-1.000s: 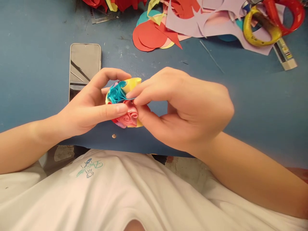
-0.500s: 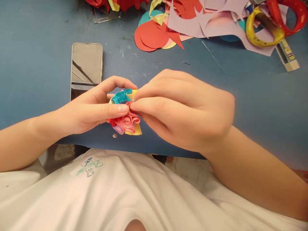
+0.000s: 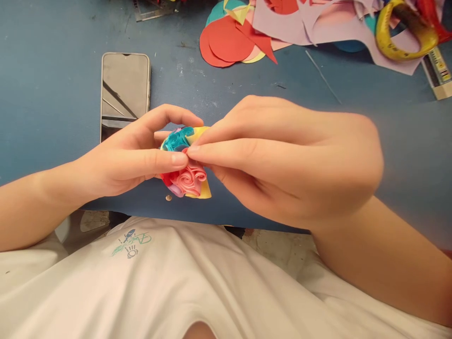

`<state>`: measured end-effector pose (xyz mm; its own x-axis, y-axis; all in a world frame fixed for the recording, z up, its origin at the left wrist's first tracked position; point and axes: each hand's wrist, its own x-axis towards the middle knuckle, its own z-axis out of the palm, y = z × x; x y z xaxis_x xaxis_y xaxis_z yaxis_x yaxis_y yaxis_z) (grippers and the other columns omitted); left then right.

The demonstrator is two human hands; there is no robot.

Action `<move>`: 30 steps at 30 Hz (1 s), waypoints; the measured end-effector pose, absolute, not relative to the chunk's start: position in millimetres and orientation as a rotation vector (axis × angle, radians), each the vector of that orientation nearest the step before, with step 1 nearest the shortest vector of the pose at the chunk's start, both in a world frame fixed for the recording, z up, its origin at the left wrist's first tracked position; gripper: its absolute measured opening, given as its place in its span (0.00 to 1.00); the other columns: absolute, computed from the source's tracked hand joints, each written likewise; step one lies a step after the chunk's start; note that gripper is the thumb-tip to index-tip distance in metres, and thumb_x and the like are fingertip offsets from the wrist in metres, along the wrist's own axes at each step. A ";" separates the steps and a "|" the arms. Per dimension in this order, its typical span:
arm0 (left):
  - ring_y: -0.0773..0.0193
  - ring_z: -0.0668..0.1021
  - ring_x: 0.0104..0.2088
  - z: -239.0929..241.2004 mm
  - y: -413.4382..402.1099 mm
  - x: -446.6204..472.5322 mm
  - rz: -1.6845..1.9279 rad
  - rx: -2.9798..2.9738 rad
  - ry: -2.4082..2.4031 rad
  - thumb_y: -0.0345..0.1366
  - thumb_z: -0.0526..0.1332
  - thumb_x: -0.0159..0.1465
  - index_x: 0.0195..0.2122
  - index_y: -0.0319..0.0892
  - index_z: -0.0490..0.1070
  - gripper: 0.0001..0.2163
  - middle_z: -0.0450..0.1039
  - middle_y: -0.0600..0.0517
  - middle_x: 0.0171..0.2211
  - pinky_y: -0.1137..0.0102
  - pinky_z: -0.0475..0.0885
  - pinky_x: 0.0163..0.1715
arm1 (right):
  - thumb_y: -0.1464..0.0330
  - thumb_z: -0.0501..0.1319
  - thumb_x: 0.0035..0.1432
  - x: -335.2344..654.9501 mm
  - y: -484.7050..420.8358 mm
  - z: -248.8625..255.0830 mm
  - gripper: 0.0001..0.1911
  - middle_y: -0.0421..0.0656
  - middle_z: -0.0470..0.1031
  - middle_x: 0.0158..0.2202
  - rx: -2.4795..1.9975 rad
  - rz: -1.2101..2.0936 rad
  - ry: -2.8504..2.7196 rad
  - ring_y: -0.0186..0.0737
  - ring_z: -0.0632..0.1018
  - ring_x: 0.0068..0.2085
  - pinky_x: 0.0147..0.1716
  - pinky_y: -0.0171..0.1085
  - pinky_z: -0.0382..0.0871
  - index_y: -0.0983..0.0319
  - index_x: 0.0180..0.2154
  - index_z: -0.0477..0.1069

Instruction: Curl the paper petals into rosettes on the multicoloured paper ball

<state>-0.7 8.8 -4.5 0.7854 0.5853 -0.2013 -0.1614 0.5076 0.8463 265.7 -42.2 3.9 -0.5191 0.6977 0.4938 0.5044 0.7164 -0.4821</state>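
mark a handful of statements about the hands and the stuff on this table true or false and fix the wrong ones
1. The left hand holds the multicoloured flower ball. True.
2. The right hand grips the phone. False: its fingertips are at the flower ball; the phone lies on the blue table.
3. A yellow handle loop is at the upper right. True.
4. The topmost large paper circle is green. False: that circle is red.
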 end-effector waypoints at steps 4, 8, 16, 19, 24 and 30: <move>0.67 0.97 0.45 -5.3 6.1 0.1 0.467 0.985 0.470 0.35 0.80 0.86 0.69 0.50 0.81 0.16 0.94 0.60 0.50 0.75 0.96 0.46 | 0.39 0.79 0.81 259.6 -41.6 1.4 0.25 0.47 0.94 0.59 -0.886 0.396 -2.203 0.55 0.91 0.69 0.62 0.51 0.95 0.47 0.64 0.89; 0.63 0.97 0.44 -2.0 7.2 -1.3 0.432 0.993 0.495 0.40 0.82 0.84 0.74 0.51 0.75 0.25 0.93 0.58 0.50 0.70 0.96 0.44 | 0.45 0.77 0.85 268.8 -39.3 0.3 0.17 0.45 0.93 0.49 -0.888 0.401 -2.116 0.50 0.93 0.57 0.56 0.47 0.95 0.47 0.59 0.88; 0.22 0.91 0.70 -5.6 18.6 -7.0 0.534 0.930 0.638 0.67 0.72 0.78 0.73 0.35 0.81 0.40 0.89 0.30 0.70 0.39 0.95 0.60 | 0.55 0.67 0.91 272.7 -23.4 -37.2 0.13 0.44 0.85 0.48 -0.791 0.398 -1.629 0.47 0.85 0.44 0.40 0.50 0.86 0.52 0.54 0.88; 0.25 0.93 0.65 -13.4 20.3 -11.2 0.552 1.026 0.574 0.72 0.66 0.80 0.72 0.34 0.83 0.42 0.87 0.26 0.73 0.50 0.94 0.49 | 0.41 0.71 0.85 267.3 -13.5 -53.6 0.24 0.46 0.86 0.54 -0.733 0.429 -1.589 0.47 0.85 0.46 0.35 0.49 0.77 0.53 0.60 0.85; 0.45 0.96 0.60 -21.9 27.1 -16.4 0.580 1.093 0.395 0.65 0.75 0.82 0.70 0.42 0.82 0.32 0.92 0.38 0.64 0.67 0.92 0.44 | 0.43 0.76 0.83 267.3 -17.0 -59.3 0.28 0.48 0.86 0.59 -0.745 0.599 -1.666 0.48 0.86 0.53 0.40 0.46 0.83 0.55 0.67 0.82; 0.42 0.96 0.62 -24.3 34.3 -16.6 0.561 1.111 0.484 0.38 0.90 0.69 0.73 0.46 0.79 0.35 0.90 0.41 0.65 0.54 0.98 0.56 | 0.44 0.73 0.86 270.9 -19.4 -58.0 0.27 0.49 0.88 0.62 -0.813 0.659 -1.711 0.51 0.88 0.57 0.44 0.48 0.88 0.51 0.72 0.80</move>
